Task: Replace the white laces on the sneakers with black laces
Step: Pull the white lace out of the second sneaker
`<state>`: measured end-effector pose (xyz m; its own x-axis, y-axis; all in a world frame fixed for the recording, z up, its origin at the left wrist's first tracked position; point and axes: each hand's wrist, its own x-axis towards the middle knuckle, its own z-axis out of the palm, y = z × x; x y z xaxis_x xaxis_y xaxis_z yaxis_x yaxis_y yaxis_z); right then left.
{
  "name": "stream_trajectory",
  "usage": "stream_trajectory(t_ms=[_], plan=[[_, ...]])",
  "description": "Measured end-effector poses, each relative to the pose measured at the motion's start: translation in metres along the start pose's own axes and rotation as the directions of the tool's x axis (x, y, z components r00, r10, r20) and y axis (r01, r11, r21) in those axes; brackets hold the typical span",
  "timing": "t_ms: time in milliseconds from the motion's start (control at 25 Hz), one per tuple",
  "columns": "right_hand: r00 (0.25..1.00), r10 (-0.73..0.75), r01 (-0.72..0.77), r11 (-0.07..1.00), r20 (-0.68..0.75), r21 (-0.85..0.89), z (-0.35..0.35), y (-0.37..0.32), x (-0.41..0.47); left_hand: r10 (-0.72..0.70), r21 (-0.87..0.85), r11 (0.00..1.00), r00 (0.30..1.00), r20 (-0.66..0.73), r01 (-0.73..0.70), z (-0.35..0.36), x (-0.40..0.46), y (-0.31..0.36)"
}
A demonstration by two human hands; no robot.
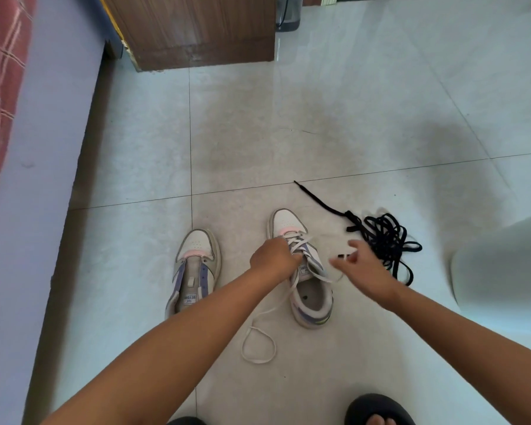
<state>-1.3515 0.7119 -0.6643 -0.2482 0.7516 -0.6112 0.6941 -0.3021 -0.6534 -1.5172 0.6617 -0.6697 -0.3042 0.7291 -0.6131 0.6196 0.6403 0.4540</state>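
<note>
Two white sneakers stood side by side on a pale tiled floor (334, 118), each with its long axis running away from the person and its toe pointing toward the far wall. The sneaker on the left (193, 268) carried no lace, its tongue and eyelet rows bare. The sneaker on the right (304, 271), set slightly farther forward, was partly threaded with a white lace (301, 245) crossing its upper eyelets; one loose end trailed back toward the person and curled into a loop on the tiles beside the heel. The opening of this shoe showed a grey insole with a small dark spot.

The person's left hand (273, 256) rested on the lacing of the right-hand sneaker, fingers curled round the white lace near the toe end. The right hand (360, 263) hovered just beside the same shoe, blurred, fingers loosely spread and thumb extended; a strand of white lace ran toward it, but whether it was pinched could not be told.

A tangle of black laces (383, 237) lay on the floor just beyond the right hand, one end stretched out straight toward the far left.

A wooden cabinet (196, 29) stood at the far edge, a lilac bed base (43, 148) ran along the left, and a dark slipper (377, 409) showed at the bottom.
</note>
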Motion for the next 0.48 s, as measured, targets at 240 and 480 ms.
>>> stream_trajectory(t_ms=[240, 480], plan=[[0.976, -0.203, 0.219, 0.922, 0.082, -0.318, 0.021, -0.001, 0.0, 0.017, 0.169, 0.986, 0.999, -0.048, -0.008, -0.001, 0.009, 0.009], [0.959, -0.216, 0.28, 0.835, 0.186, -0.474, 0.028, -0.001, 0.009, 0.21, 0.436, 0.875, 0.976, 0.048, -0.21, -0.006, 0.01, 0.004]])
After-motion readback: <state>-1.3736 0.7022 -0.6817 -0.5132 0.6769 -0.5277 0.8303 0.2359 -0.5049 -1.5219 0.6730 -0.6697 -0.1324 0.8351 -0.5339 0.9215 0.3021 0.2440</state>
